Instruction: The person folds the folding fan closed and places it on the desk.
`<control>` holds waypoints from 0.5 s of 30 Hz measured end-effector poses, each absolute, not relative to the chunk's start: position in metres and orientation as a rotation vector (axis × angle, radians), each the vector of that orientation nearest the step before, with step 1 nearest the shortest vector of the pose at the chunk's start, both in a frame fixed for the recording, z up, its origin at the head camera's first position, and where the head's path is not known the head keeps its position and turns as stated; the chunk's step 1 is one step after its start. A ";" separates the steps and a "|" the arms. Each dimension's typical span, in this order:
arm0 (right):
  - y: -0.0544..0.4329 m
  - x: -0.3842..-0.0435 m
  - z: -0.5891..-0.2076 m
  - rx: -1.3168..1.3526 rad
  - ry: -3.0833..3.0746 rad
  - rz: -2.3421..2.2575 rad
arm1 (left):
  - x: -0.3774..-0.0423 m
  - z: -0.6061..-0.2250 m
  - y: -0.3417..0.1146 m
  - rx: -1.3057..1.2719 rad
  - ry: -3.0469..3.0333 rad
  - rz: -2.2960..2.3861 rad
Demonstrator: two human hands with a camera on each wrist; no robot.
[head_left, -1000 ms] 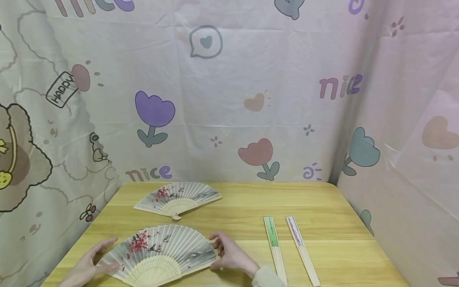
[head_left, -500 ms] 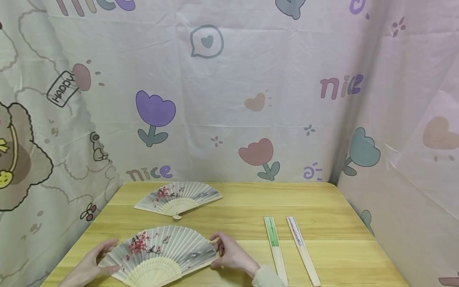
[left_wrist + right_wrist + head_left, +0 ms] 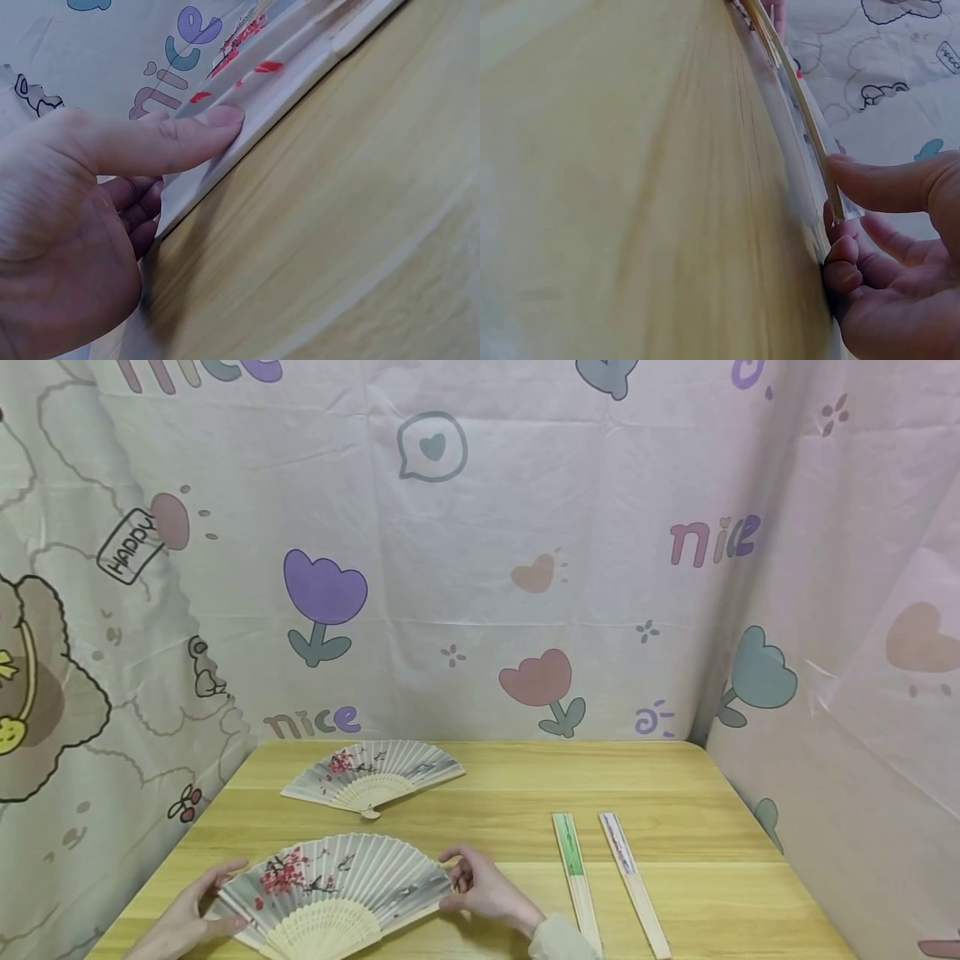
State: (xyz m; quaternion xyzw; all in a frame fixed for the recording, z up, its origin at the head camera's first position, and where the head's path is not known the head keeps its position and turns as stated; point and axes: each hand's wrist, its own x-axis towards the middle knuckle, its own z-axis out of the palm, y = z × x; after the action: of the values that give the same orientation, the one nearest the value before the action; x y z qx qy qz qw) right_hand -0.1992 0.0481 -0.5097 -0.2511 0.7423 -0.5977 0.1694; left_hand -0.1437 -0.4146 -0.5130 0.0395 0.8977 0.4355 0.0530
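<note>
An unfolded folding fan [image 3: 352, 877] with grey-white pleats, red blossoms and pale ribs lies at the near left of the table, its base cut off by the head view's lower border. My left hand [image 3: 187, 914] pinches its left end; in the left wrist view the thumb [image 3: 221, 124] lies on the pleats while the other fingers are behind them. At the opposite end, my right hand [image 3: 487, 893] pinches the outer rib between thumb and fingers. In the right wrist view that rib [image 3: 810, 112] is seen edge-on, with the thumb [image 3: 855, 180] against it.
Behind it lies a second unfolded fan [image 3: 375, 777] of matching pattern. Two folded fans, one with a green strip [image 3: 569, 843] and one with a white-purple strip [image 3: 618, 843], lie right of my right hand. Printed cloth [image 3: 450, 527] surrounds the wooden table [image 3: 510, 777].
The pleats at the near fan's left end have bunched together under my left hand. The blossom print has shifted slightly left, and the top edge sits a little lower. Both hands stay nearly in place.
</note>
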 end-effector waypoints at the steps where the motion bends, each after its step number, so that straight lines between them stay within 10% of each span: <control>1: 0.048 -0.199 -0.509 -0.704 2.101 -1.708 | -0.143 -0.515 -0.415 0.168 2.736 1.363; 6: 0.049 -0.198 -0.508 -0.657 2.049 -1.754 | -0.141 -0.519 -0.415 0.356 2.710 1.538; 15: 0.053 -0.200 -0.513 -0.613 1.943 -1.838 | -0.142 -0.507 -0.407 -0.066 2.659 1.574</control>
State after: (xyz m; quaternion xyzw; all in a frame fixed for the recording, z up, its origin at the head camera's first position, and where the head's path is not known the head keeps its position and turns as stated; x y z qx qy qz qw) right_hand -0.2003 0.0531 -0.5126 -0.2191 0.6941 -0.6566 0.1975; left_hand -0.1422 -0.4066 -0.5071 -0.0213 0.8600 0.5092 0.0256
